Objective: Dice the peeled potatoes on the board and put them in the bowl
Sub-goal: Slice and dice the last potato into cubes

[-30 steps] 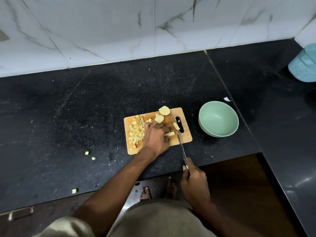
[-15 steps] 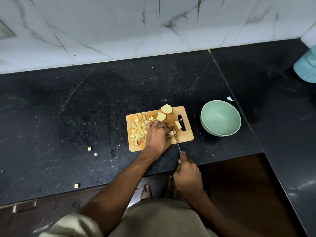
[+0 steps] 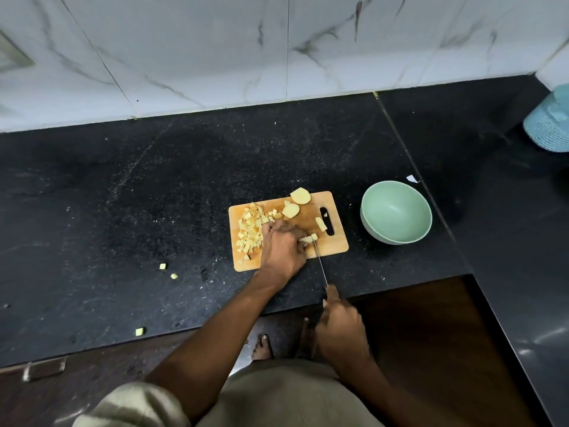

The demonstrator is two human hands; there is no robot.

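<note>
Potato strip (image 3: 305,239) lies on the cutting board (image 3: 334,246), near its middle, pinned under the fingertips of the left hand (image 3: 281,248); that grip is curled down on the strip. Knife (image 3: 318,260) blade meets the strip at its right end, a small cut piece (image 3: 314,236) just beside the blade. Right hand (image 3: 340,329) at 6 o'clock from the board, off the table edge, its grip closed round the knife handle, forefinger laid along the top.

Diced potato heap (image 3: 251,229) covers the board's left part, at 9 o'clock from the left hand, touching its knuckles. Two potato halves (image 3: 300,195) sit at the board's far edge, 12 o'clock, one overhanging the rim, the other just inside. One wedge (image 3: 320,224) lies beside the board's handle slot at 3 o'clock.

Green bowl (image 3: 397,235) stands on the table (image 3: 154,186) at 3 o'clock from the board, near but apart; nothing visible inside.

Three stray cubes (image 3: 163,266) on the table at 8 o'clock from the board, well apart. White scrap (image 3: 412,179) at 12 o'clock from the bowl. Blue ribbed container (image 3: 549,127) at far 2 o'clock. Marble wall (image 3: 215,47) behind.
</note>
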